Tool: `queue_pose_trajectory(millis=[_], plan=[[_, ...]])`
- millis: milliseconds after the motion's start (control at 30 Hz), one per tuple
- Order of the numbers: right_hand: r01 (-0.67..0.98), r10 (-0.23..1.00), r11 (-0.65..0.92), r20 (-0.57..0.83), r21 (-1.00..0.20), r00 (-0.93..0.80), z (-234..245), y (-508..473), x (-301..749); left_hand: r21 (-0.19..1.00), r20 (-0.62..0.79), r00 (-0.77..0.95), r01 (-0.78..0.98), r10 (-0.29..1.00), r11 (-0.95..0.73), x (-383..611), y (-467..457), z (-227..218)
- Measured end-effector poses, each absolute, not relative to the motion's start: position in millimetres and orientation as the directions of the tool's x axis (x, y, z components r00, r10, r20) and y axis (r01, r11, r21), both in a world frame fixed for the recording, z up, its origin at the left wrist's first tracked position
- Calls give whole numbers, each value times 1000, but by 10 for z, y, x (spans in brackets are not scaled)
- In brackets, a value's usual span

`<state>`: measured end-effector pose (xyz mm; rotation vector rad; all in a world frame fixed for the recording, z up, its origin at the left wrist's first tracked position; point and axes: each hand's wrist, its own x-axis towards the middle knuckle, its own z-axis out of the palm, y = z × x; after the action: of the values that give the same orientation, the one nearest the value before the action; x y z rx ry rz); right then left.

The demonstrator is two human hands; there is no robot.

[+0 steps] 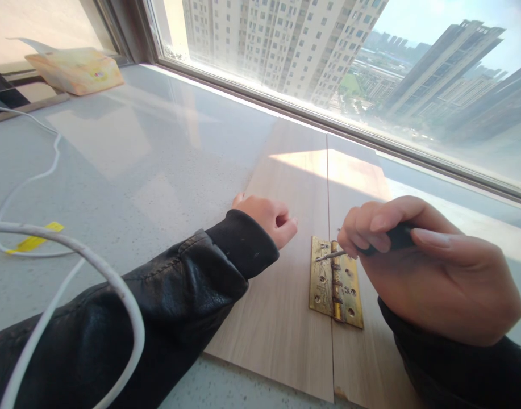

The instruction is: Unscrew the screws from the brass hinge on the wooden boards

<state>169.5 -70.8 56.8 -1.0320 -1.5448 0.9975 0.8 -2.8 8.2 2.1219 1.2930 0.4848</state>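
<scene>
Two light wooden boards (pixel 286 187) lie side by side on a grey sill by the window, joined by a worn brass hinge (pixel 334 283) across their seam. My right hand (pixel 426 267) is closed round a dark-handled screwdriver (pixel 396 238); its thin metal tip touches the hinge's upper left leaf near a screw hole. My left hand (pixel 269 218), in a black leather sleeve, rests as a loose fist on the left board, left of the hinge. Whether anything is inside the fist is hidden.
A white cable (pixel 85 255) with a yellow tag (pixel 34 240) loops over the grey sill (pixel 128 159) at the left. A yellowish packet (pixel 76 69) lies at the far left corner. The window frame (pixel 371 136) runs just behind the boards.
</scene>
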Motion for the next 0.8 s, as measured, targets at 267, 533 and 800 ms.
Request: queue_pose_trajectory(millis=[267,533,800], plan=[[255,965,248,215,-935,-150,601,-740,1851,655,-8,458,674,889,-341,5,-37,95],[723,905,366,405,-585,-131,685,-824,1990,653,-3,455,675,891,-342,11,-35,102],[765,752,588,527,-264,-396,660,-776,1892,649,-14,455,682,890,-338,4,-33,100]])
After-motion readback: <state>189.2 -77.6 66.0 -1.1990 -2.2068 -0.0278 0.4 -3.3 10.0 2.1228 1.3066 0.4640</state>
